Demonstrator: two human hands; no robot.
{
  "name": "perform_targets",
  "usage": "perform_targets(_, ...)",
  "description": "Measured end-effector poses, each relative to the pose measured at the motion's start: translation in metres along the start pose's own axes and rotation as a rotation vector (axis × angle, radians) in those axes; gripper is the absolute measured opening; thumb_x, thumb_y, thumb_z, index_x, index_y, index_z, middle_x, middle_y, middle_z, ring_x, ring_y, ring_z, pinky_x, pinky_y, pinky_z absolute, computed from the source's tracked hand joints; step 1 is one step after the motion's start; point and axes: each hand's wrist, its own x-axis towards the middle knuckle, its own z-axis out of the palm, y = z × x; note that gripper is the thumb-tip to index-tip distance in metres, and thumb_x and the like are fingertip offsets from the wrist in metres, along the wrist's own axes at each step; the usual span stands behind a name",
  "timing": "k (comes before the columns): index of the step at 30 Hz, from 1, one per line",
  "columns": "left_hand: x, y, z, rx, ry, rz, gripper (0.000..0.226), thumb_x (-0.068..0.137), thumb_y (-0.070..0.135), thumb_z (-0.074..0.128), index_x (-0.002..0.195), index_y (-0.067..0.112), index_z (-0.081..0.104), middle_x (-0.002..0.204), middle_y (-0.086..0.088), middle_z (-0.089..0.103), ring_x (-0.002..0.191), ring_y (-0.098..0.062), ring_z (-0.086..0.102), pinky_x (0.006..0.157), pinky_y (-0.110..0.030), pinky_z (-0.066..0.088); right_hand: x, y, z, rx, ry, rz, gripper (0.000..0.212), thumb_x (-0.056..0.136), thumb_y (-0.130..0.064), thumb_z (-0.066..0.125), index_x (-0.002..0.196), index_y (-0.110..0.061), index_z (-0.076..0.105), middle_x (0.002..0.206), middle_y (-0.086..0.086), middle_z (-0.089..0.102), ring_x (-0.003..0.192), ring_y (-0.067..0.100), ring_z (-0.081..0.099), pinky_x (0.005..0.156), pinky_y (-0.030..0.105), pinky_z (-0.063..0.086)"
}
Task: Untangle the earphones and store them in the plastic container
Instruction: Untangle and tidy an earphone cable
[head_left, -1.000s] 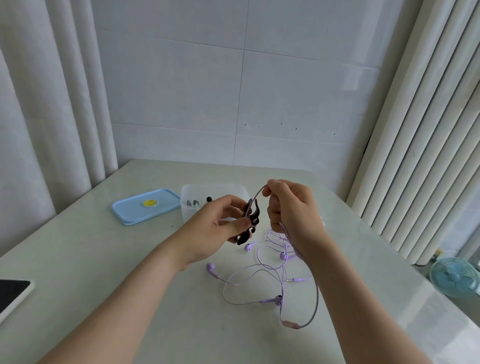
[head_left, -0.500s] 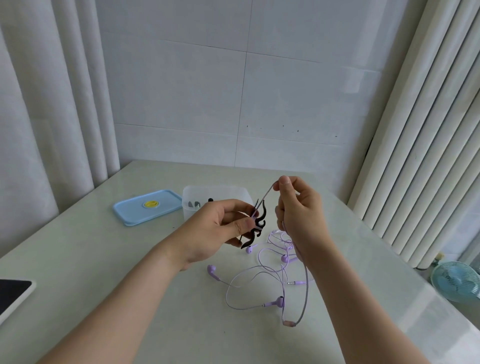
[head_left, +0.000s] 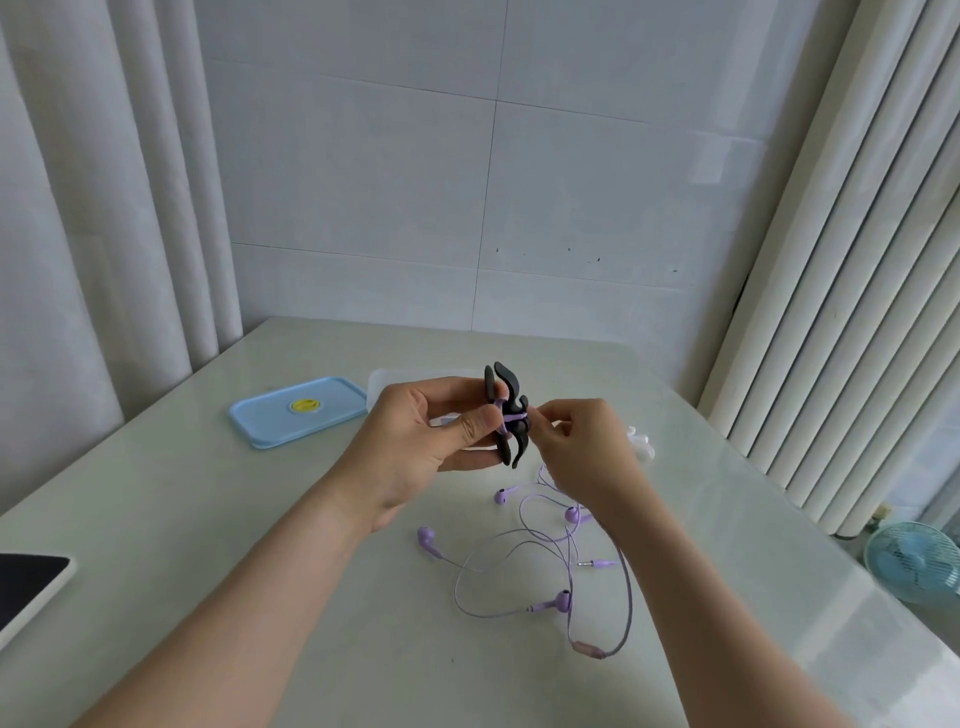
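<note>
**Current state.** The black cord winder is gripped between the thumb and fingers of the left hand. One turn of purple cable lies across its waist. That cable is pinched by the right hand just beside the winder, so both hands are clenched on something and neither is released.

The rest of the earphones lies below the fingers on the desk in loose, crossed loops. More than one set appears to be present. The plastic container stands just behind the left fingers and is largely hidden. Its blue lid lies beside it.

**Hazards.**
- A knot is likely to be tightened, or a second set dragged up, if cable is drawn in while the loops are crossed.
- The turn may slip off the waist if tension at the right pinch is slackened.
- The joint at a bud or plug may be strained by a hard pull.
</note>
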Motion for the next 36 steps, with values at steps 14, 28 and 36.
perform_targets(14, 0.009, -0.007, -0.012, -0.002, 0.334, -0.004, 0.018, 0.101, 0.016, 0.07, 0.118, 0.011, 0.072, 0.104, -0.007, 0.077, 0.099, -0.025, 0.078, 0.083, -0.034, 0.064, -0.015, -0.02, 0.005, -0.093, -0.328, -0.186, 0.027, 0.102, -0.026, 0.057, 0.087, -0.023, 0.08, 0.041, -0.011, 0.043, 0.038, 0.008, 0.037, 0.044, 0.013, 0.029)
perform_targets(28, 0.004, -0.008, -0.012, 0.273, -0.002, -0.009, 0.021, 0.101, 0.02, 0.069, 0.122, 0.016, 0.072, 0.109, 0.0, 0.081, 0.101, -0.006, 0.074, 0.085, -0.015, 0.052, -0.015, -0.028, -0.005, 0.642, -0.321, -0.022, 0.033, 0.113, -0.026, 0.046, 0.097, -0.004, 0.065, 0.06, -0.002, 0.029, 0.051, 0.019, 0.026, 0.046, 0.027, 0.031)
perform_targets(36, 0.001, -0.004, -0.009, 0.316, -0.099, -0.03, 0.021, 0.101, 0.012, 0.069, 0.12, 0.021, 0.075, 0.107, -0.003, 0.081, 0.094, -0.018, 0.073, 0.096, -0.035, 0.057, -0.007, -0.025, -0.008, 0.767, -0.086, 0.094, 0.016, 0.104, -0.015, 0.058, 0.098, -0.004, 0.068, 0.065, 0.001, 0.036, 0.048, 0.018, 0.035, 0.048, 0.03, 0.038)
